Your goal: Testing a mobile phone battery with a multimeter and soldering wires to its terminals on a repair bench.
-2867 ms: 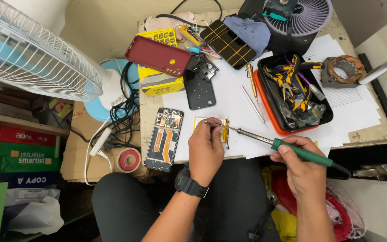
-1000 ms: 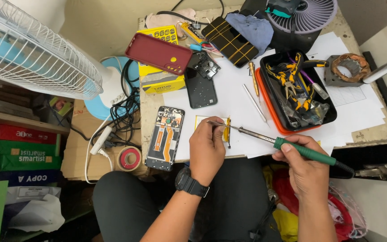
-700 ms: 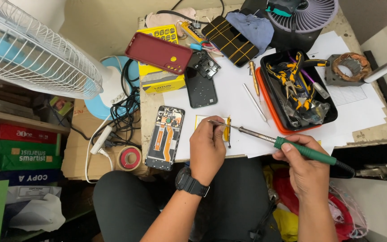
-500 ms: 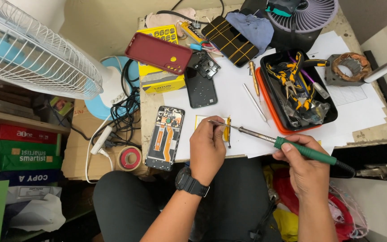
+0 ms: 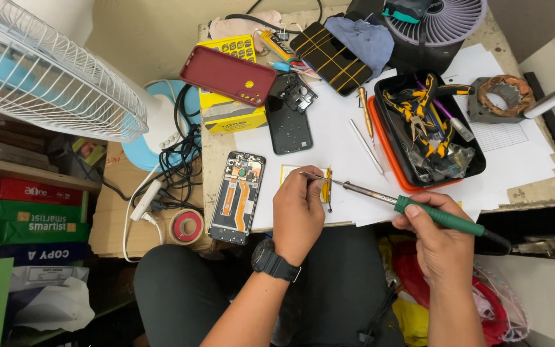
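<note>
- The left hand [image 5: 298, 215] is bare, with no glove or ring that I can make out.
- A black wristwatch [image 5: 276, 259] with a thick, chunky case and a dark strap sits on the left wrist.
- Both forearms are uncovered; no sleeve reaches into sight.
- The right hand [image 5: 443, 241] is bare too, wrist unadorned.
- The lap is clad in dark trousers [image 5: 181, 289], probably black or charcoal, though the shade there makes it hard to say.

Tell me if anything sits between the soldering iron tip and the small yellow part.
Nothing visible does. The soldering iron in the right hand reaches the yellow part over bare paper; the left hand holds tweezers there from the other side.
</note>
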